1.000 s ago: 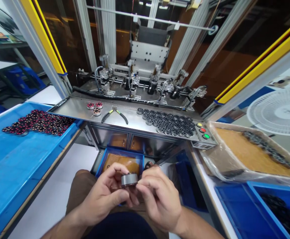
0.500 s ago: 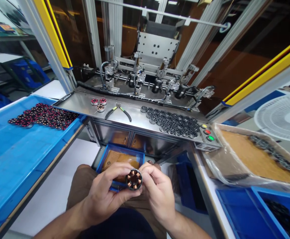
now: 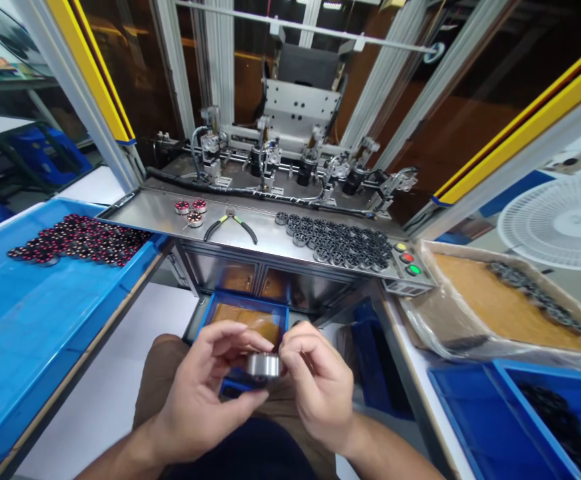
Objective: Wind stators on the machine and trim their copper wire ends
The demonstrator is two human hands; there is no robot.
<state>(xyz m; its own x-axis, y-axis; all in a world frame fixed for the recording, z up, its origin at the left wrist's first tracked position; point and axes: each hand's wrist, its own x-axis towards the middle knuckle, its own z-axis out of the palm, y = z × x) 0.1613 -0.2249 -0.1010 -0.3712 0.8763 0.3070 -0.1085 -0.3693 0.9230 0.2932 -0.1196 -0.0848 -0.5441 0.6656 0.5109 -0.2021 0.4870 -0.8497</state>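
A motor stator (image 3: 264, 365) with a smooth silver outer ring is held edge-on over my lap, its coils mostly out of sight. My left hand (image 3: 215, 387) curls around it, fingertips at the top edge and thumb below. From the right, my right hand (image 3: 315, 380) pinches at its side; the fingertips hide what exactly they grip there. On the metal bench (image 3: 155, 213) beyond lie a pair of cutting pliers (image 3: 230, 225) with spread handles and three red-and-copper wound stators (image 3: 194, 219). Several rows of black stator cores (image 3: 340, 241) sit to their right.
A blue tray (image 3: 70, 313) at left holds many wound stators. Behind the bench stands a fixture machine (image 3: 300, 160). Push buttons (image 3: 407, 257), a plastic-lined carton (image 3: 470, 293), a blue bin (image 3: 465, 407) and a white fan (image 3: 560, 220) are at right. A blue crate (image 3: 285, 313) stands below.
The stator has turned from showing its copper coils face-on to showing its silver rim. My left thumb and fingers have spread wider around it. The view has shifted slightly.
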